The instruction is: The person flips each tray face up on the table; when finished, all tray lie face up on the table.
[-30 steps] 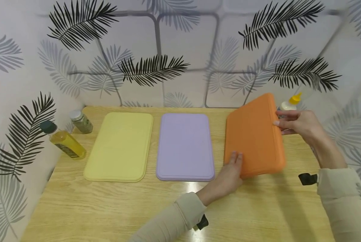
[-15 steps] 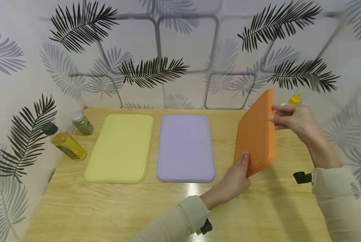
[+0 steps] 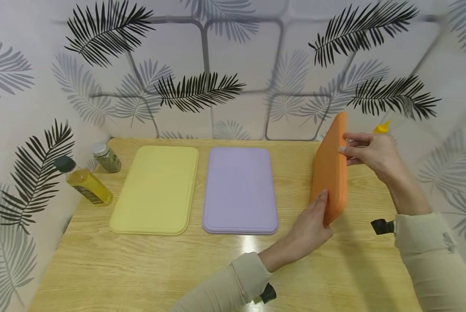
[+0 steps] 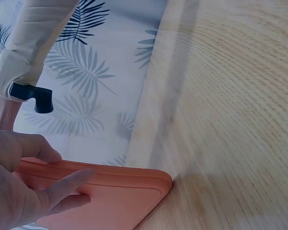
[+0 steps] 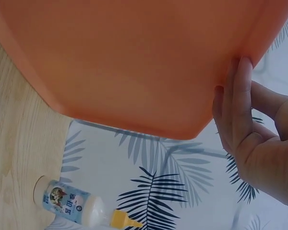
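Note:
An orange rectangular tray (image 3: 328, 173) stands steeply on its long edge at the right of the table, its face turned leftward. My left hand (image 3: 310, 227) grips its near end, with the thumb over the edge and fingers against the face in the left wrist view. At the upper edge my right hand (image 3: 375, 154) pinches the rim. In the right wrist view, straight fingers (image 5: 240, 105) of that hand lie along the tray's raised border. A purple tray (image 3: 239, 190) lies flat in the middle, and a yellow tray (image 3: 154, 190) lies flat to its left.
An oil bottle (image 3: 87, 186) and a small spice jar (image 3: 107, 158) stand at the table's left edge. Behind the right hand is a squeeze bottle (image 5: 69, 201) with a yellow nozzle. A patterned wall covering (image 3: 236, 56) closes off the back.
The orange tray has swung from a slanted pose to nearly upright, its upper edge moving left. My right hand has moved left with it, and the left hand has shifted slightly right.

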`<action>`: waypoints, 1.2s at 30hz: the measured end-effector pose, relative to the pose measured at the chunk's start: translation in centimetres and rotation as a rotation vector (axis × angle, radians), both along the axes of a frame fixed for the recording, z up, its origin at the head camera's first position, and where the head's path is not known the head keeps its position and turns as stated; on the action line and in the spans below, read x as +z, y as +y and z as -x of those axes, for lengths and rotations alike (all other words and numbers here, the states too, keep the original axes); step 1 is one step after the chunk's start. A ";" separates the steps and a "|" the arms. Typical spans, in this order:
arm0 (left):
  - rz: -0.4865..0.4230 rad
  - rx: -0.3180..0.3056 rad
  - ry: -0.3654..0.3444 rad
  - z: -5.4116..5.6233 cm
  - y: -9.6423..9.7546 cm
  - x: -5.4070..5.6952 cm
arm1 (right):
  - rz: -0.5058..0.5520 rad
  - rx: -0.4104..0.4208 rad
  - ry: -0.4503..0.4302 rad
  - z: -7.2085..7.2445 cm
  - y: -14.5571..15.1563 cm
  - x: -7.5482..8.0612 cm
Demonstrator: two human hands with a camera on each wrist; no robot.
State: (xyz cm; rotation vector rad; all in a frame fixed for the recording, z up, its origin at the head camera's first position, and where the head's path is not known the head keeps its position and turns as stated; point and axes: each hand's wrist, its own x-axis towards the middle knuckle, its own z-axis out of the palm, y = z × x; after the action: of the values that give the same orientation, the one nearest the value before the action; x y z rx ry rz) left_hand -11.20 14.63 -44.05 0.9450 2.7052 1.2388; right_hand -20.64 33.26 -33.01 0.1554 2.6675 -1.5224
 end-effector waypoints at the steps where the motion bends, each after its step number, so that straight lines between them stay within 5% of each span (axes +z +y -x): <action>1: -0.005 -0.002 -0.006 0.0 0.0 0.1 | 0.001 0.001 -0.003 0.0 -0.2 0.0; 15: -0.097 0.030 -0.045 0.1 -0.3 1.2 | -0.036 0.044 0.075 0.6 -2.4 -0.1; 27: -0.379 0.032 -0.461 0.0 -0.3 2.4 | -0.008 0.105 0.024 0.6 -3.0 -0.3; 36: -0.469 0.017 -0.543 0.6 -1.0 3.1 | 0.015 0.107 0.019 0.9 -3.5 -0.9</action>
State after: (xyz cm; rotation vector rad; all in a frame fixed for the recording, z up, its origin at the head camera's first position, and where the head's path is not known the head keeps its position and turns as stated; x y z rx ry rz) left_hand -11.81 13.63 -40.92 0.4926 2.0504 1.8526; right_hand -21.57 29.75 -33.91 -0.0031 2.6313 -1.5188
